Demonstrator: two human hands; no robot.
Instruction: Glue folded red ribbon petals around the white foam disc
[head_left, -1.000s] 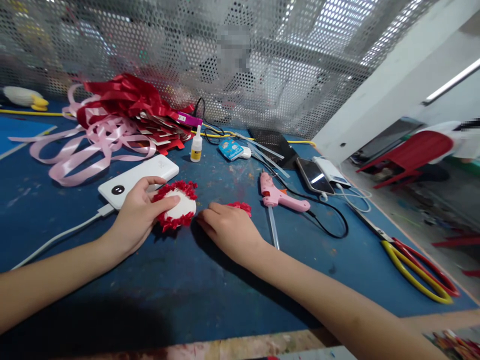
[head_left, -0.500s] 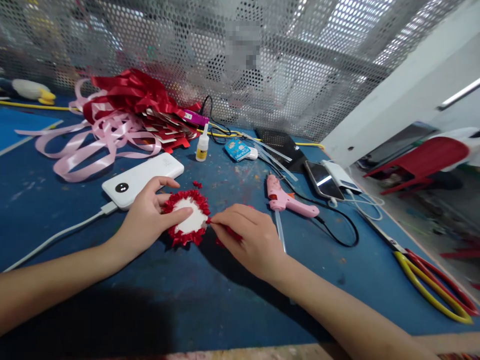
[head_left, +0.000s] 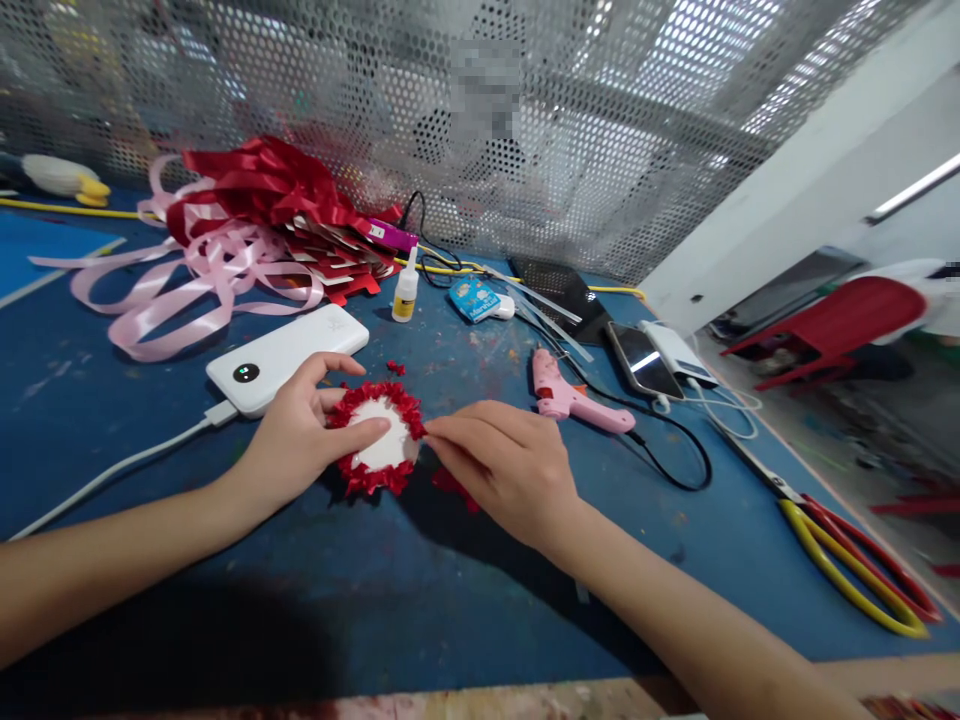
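A white disc [head_left: 390, 452] ringed with small red ribbon pieces is held in my left hand [head_left: 300, 430], the thumb lying on its white face. At the disc's right edge, my right hand [head_left: 510, 470] pinches a small bit of red ribbon [head_left: 420, 430] between thumb and fingers. Behind the disc, a small red piece [head_left: 396, 368] lies on the blue table [head_left: 420, 620]. More red ribbon [head_left: 454, 487] lies partly hidden under my right hand.
A white power bank [head_left: 289, 355] with a cable lies left. Ribbons [head_left: 262, 190] are heaped at the back left, beside a glue bottle [head_left: 405, 288]. A pink glue gun [head_left: 574, 400], phone [head_left: 643, 358] and large scissors [head_left: 847, 560] lie to the right.
The disc has shifted slightly right in my left hand. My right hand has also moved a little to the right and stays close to the disc's edge.
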